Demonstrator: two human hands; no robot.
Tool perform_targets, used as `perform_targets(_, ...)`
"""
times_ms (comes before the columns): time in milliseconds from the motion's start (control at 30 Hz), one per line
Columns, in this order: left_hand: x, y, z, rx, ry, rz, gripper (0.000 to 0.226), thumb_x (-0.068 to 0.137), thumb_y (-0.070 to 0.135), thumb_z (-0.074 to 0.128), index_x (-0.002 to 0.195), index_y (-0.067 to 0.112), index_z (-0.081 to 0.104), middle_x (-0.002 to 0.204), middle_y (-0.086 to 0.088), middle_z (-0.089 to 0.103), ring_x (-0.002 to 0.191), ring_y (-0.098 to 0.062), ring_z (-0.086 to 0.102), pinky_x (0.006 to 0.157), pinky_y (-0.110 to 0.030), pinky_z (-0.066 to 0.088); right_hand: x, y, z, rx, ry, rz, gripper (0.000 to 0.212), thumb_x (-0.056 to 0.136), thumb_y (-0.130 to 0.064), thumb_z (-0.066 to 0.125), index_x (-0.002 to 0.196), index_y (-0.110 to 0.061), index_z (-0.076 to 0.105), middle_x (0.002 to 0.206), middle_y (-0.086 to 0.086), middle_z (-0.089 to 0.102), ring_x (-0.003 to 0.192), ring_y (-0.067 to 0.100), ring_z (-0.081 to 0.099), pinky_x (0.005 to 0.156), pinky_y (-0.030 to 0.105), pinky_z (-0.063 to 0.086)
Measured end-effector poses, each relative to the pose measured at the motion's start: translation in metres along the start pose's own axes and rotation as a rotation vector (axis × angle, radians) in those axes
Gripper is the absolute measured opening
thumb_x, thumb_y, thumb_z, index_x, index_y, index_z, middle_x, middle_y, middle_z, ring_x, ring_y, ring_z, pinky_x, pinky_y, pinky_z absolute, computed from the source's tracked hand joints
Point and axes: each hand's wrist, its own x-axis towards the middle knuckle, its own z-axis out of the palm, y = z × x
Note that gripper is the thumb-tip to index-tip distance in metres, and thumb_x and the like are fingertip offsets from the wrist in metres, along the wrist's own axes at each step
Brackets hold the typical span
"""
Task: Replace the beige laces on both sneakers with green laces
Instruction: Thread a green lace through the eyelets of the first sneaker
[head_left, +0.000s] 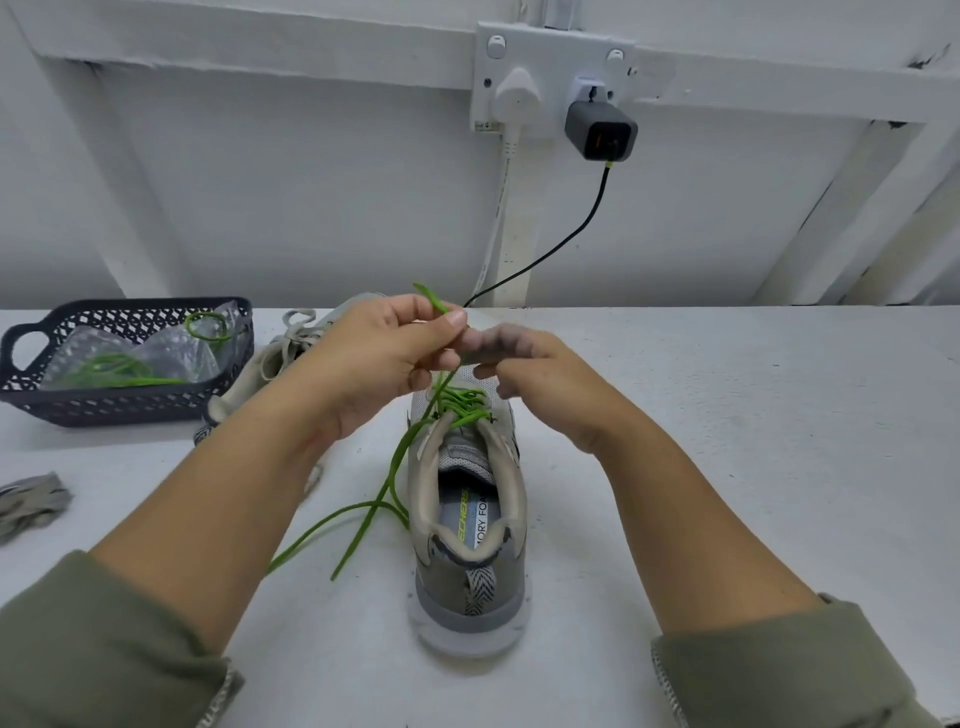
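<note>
A grey and beige sneaker (470, 525) stands on the white table with its heel toward me. A green lace (387, 483) is threaded through its eyelets, and two loose strands trail off to the left. My left hand (384, 358) pinches one end of the green lace above the shoe, the tip sticking up past my fingers. My right hand (524, 364), blurred, has its fingers curled beside the lace, and I cannot tell whether it holds it. The second sneaker (275, 358), with beige laces, lies behind my left hand.
A dark mesh basket (31, 395) at the left holds plastic bags with more green laces (111, 369). A grey bundle of laces (31, 504) lies at the left edge. A black cable (545, 254) runs from a wall charger (600, 130) down to the table.
</note>
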Motion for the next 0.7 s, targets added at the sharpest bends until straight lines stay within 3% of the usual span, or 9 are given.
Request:
perform_targets(100,0.002,0.005,-0.002,0.179,0.056,0.113,0.009,0.087,0.027,0.068,0.088,0.018,0.071,0.071,0.011,0.068,0.061,0.005,0.053,0.06,-0.013,0.04,-0.006,0.001,0.007,0.081,-0.164,0.004,0.037,0.07,-0.005,0.046,0.095,-0.022,0.067,0.1,0.002,0.062,0.086,0.006,0.055,0.071,0.009,0.047)
perform_targets(200,0.012,0.003,-0.012,0.61,0.29,0.315,0.007,0.087,0.032,0.069,0.086,0.025,0.071,0.068,0.017,0.056,0.062,0.005,0.048,0.061,-0.015,0.035,-0.004,0.006,0.012,0.134,-0.168,-0.022,0.018,0.069,-0.018,0.049,0.076,-0.02,0.065,0.095,0.0,0.064,0.086,0.003,0.058,0.076,0.012,0.045)
perform_targets(300,0.016,-0.007,-0.03,1.143,0.564,0.454,0.015,0.09,0.028,0.064,0.09,0.013,0.067,0.09,-0.005,0.051,0.085,-0.024,0.052,0.071,-0.035,0.042,0.001,0.015,0.001,0.019,0.049,0.003,0.031,0.082,-0.039,0.046,0.056,-0.026,0.057,0.084,-0.01,0.067,0.088,0.005,0.059,0.091,0.03,0.041)
perform_targets(367,0.014,-0.016,-0.04,1.35,0.611,0.357,0.02,0.089,0.023,0.062,0.094,0.004,0.066,0.096,-0.017,0.054,0.095,-0.038,0.05,0.073,-0.046,0.044,-0.002,0.015,-0.009,0.016,0.162,0.0,0.04,0.097,-0.037,0.042,0.061,-0.024,0.05,0.073,-0.008,0.062,0.08,0.01,0.059,0.09,0.034,0.04)
perform_targets(467,0.004,-0.023,-0.034,1.545,0.613,-0.019,0.029,0.086,0.021,0.061,0.108,0.001,0.058,0.109,-0.019,0.051,0.105,-0.038,0.045,0.08,-0.045,0.043,-0.008,0.004,-0.011,-0.139,0.22,-0.074,0.036,0.102,-0.036,0.041,0.07,-0.02,0.049,0.059,-0.012,0.047,0.06,0.007,0.047,0.063,0.016,0.039)
perform_targets(533,-0.004,-0.024,-0.025,1.545,0.653,-0.065,0.042,0.082,0.018,0.061,0.118,0.002,0.045,0.118,-0.019,0.044,0.108,-0.037,0.041,0.083,-0.044,0.04,-0.008,-0.003,-0.004,-0.36,0.216,-0.126,0.032,0.1,-0.038,0.045,0.075,-0.02,0.055,0.05,-0.019,0.047,0.05,-0.001,0.042,0.048,0.01,0.03)
perform_targets(567,-0.006,-0.024,-0.02,1.523,0.615,0.036,0.048,0.082,0.016,0.06,0.125,0.005,0.041,0.123,-0.017,0.041,0.111,-0.035,0.038,0.087,-0.045,0.038,-0.008,-0.007,-0.002,-0.436,0.193,-0.139,0.031,0.1,-0.038,0.046,0.078,-0.019,0.057,0.049,-0.026,0.049,0.049,-0.004,0.044,0.047,0.01,0.031)
perform_targets(633,-0.009,-0.026,-0.015,1.336,0.361,0.236,0.05,0.09,0.019,0.052,0.137,0.02,0.037,0.131,-0.001,0.044,0.122,-0.027,0.034,0.098,-0.046,0.029,-0.009,-0.013,0.003,-0.516,0.153,-0.134,0.032,0.1,-0.039,0.045,0.084,-0.016,0.06,0.05,-0.036,0.049,0.052,-0.01,0.046,0.049,0.009,0.032)
perform_targets(700,-0.014,-0.024,-0.014,1.047,0.062,0.271,0.029,0.097,0.033,0.046,0.125,0.037,0.051,0.111,0.023,0.059,0.117,-0.006,0.045,0.104,-0.045,0.029,-0.012,-0.017,0.004,-0.554,0.147,-0.131,0.032,0.102,-0.036,0.041,0.088,-0.015,0.061,0.053,-0.035,0.05,0.053,-0.011,0.047,0.049,0.011,0.032)
